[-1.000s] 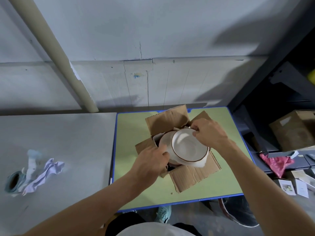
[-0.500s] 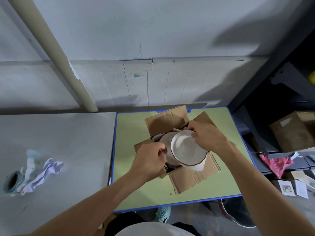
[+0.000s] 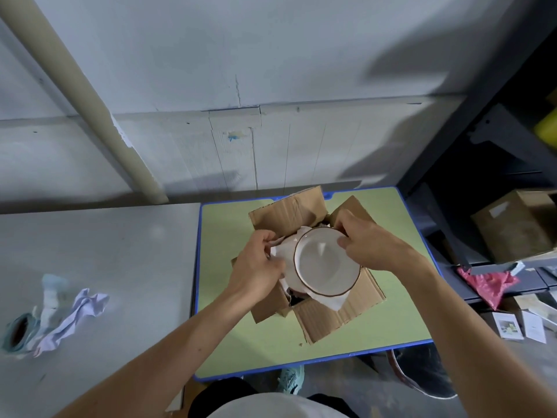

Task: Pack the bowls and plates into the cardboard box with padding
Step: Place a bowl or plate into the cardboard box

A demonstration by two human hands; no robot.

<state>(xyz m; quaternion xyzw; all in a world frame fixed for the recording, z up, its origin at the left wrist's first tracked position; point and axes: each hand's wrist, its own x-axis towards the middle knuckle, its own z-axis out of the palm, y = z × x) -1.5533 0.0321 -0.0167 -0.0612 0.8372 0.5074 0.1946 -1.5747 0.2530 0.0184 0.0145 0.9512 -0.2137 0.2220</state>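
Two hands over open box [image 3: 328, 315] mid-counter [image 3: 229, 236]: my right hand [image 3: 369, 244] pinches plate [image 3: 325, 262] rim at 2 o'clock, left hand [image 3: 259, 265] grips white padding [image 3: 278, 254] at 9 o'clock. Plate tilted atop box contents.

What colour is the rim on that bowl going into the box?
Brown, a thin line around the white bowl; clearest in the head view.

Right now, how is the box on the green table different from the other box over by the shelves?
The cardboard box on the green table has its flaps spread open; the other box looks shut. The table box holds a brown-rimmed bowl and white paper, with the left hand and right hand on them; nobody touches the other box. Both are brown cardboard.
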